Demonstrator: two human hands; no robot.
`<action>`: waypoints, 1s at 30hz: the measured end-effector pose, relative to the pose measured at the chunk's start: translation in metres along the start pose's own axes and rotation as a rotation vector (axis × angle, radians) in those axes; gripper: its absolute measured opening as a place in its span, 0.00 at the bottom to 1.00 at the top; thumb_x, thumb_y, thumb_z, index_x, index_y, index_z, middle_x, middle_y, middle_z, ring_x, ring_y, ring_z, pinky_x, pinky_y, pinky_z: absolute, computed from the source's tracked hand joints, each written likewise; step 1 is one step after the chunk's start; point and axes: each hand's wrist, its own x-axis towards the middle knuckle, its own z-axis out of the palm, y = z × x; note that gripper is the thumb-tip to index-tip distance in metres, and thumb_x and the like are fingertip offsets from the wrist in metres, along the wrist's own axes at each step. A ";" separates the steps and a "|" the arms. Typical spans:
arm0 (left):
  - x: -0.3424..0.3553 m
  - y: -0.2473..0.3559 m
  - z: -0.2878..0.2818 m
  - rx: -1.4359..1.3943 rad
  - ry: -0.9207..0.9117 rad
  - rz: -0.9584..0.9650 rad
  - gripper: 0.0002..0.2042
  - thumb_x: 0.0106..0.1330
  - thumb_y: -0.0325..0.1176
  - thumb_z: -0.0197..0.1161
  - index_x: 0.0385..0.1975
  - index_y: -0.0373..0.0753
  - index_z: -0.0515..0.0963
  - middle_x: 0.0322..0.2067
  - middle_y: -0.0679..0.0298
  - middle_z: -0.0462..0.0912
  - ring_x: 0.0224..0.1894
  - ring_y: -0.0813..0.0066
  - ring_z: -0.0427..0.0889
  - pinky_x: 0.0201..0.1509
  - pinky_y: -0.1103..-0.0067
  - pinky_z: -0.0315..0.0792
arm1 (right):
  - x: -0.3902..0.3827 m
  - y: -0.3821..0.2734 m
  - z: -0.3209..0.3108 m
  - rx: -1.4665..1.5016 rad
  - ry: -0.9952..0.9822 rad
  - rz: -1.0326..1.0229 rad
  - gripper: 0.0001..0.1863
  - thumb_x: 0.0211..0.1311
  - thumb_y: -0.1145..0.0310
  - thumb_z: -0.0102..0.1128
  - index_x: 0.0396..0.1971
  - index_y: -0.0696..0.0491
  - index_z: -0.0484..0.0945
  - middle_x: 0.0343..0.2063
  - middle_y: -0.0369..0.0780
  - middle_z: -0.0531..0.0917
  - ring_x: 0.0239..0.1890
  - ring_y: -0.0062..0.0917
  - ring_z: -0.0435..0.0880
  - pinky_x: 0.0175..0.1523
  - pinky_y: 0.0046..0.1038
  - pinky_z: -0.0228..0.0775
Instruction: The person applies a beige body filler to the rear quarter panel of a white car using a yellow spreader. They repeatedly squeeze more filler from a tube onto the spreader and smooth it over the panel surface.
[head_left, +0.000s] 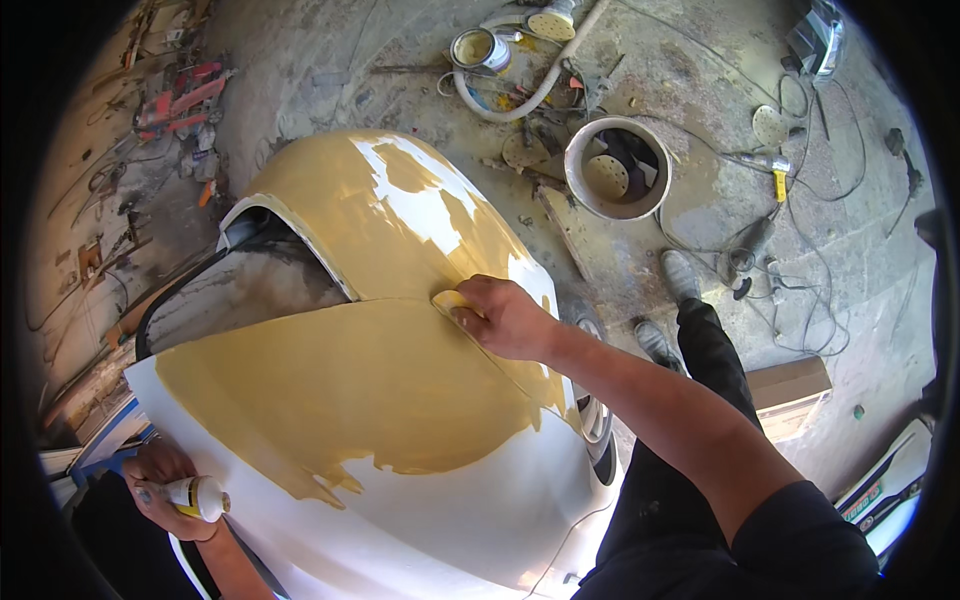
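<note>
With right hand [500, 315], gripping likely light, pliable pad [447, 300] by its three-o'clock end; with left hand [163, 488], eight o'clock, clasping tube [207, 498].

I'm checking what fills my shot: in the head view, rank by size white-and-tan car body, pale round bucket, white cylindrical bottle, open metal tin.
1. White-and-tan car body
2. Pale bucket
3. White bottle and metal tin, unranked: similar, and the left hand partly hides the bottle.
</note>
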 end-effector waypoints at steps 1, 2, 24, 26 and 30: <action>0.000 -0.001 0.000 -0.013 -0.002 -0.004 0.22 0.76 0.53 0.49 0.27 0.42 0.60 0.21 0.67 0.58 0.23 0.78 0.60 0.26 0.78 0.55 | -0.002 0.001 0.000 -0.015 -0.018 0.012 0.09 0.68 0.72 0.63 0.44 0.61 0.79 0.36 0.50 0.82 0.41 0.49 0.82 0.47 0.43 0.76; 0.000 -0.001 -0.001 -0.026 -0.004 -0.008 0.22 0.76 0.53 0.49 0.27 0.42 0.60 0.21 0.67 0.58 0.23 0.78 0.60 0.26 0.78 0.55 | -0.005 0.002 0.001 -0.029 -0.035 0.023 0.09 0.68 0.72 0.63 0.44 0.61 0.79 0.36 0.51 0.82 0.41 0.49 0.82 0.47 0.44 0.76; 0.001 0.007 0.011 0.110 0.163 -0.039 0.22 0.76 0.55 0.47 0.28 0.41 0.61 0.22 0.67 0.59 0.24 0.77 0.60 0.28 0.77 0.55 | -0.168 0.034 0.004 -0.172 -0.298 0.358 0.07 0.68 0.72 0.59 0.40 0.60 0.79 0.39 0.52 0.83 0.45 0.51 0.84 0.53 0.46 0.77; 0.003 0.011 0.015 0.175 0.140 0.001 0.22 0.76 0.54 0.47 0.28 0.41 0.61 0.22 0.67 0.59 0.24 0.77 0.60 0.28 0.77 0.55 | -0.175 0.038 -0.002 -0.237 -0.392 0.365 0.09 0.69 0.71 0.58 0.43 0.59 0.81 0.40 0.51 0.83 0.47 0.50 0.84 0.54 0.45 0.77; 0.005 0.012 0.012 0.239 0.095 0.055 0.22 0.76 0.54 0.47 0.28 0.41 0.62 0.22 0.67 0.59 0.25 0.77 0.61 0.29 0.77 0.56 | -0.178 0.049 -0.027 -0.284 -0.618 0.458 0.12 0.68 0.72 0.60 0.49 0.53 0.86 0.42 0.48 0.85 0.52 0.45 0.84 0.56 0.43 0.78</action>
